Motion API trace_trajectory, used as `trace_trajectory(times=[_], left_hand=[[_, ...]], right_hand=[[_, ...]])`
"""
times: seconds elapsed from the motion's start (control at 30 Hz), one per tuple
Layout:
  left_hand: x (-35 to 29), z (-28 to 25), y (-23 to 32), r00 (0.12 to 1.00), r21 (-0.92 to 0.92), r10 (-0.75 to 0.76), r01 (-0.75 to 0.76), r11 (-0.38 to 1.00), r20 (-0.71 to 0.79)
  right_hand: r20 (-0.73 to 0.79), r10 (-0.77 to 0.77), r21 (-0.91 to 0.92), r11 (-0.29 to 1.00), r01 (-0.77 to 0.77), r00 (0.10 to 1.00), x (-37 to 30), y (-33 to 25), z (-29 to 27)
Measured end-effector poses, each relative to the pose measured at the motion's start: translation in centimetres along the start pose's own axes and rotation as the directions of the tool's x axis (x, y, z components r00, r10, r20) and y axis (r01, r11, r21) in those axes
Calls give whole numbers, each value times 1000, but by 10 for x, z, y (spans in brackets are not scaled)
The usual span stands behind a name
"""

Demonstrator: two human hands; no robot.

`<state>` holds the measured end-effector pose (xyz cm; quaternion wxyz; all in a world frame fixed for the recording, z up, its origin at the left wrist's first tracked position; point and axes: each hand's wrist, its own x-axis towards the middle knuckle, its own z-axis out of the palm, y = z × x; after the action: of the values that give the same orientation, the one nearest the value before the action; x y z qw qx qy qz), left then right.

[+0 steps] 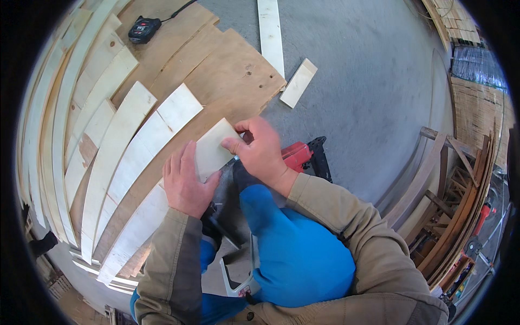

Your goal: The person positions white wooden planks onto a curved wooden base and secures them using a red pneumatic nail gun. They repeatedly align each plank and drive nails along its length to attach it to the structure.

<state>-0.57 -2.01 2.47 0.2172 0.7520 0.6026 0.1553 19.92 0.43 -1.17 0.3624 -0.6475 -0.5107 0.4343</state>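
Note:
A pale wooden board [212,153] lies slanting across the middle, its far end between my hands. My left hand [187,180] straddles it, fingers along one edge and thumb at the other. At the far end my right hand [261,150] pinches the board's corner, thumb on top and fingers curled. Just past my right wrist, a red and black nail gun [298,156] rests on the floor, partly hidden by the hand. Left of the held board, another long pale board [181,108] lies alongside.
Several long boards [122,116] fan out leftward over a brown plywood sheet [233,65]. A black tape measure [144,29] sits on the plywood. On the grey floor lie a short wood offcut [299,83] and a narrow plank [271,32]. Stacked timber [452,216] stands right.

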Motion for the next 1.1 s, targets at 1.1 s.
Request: trace_trajectory(times=[1.1], left_hand=[[7, 13, 1, 1000, 108, 1, 2, 994, -26]], right_hand=[[5, -264, 5, 965, 264, 965, 6, 10, -6]])
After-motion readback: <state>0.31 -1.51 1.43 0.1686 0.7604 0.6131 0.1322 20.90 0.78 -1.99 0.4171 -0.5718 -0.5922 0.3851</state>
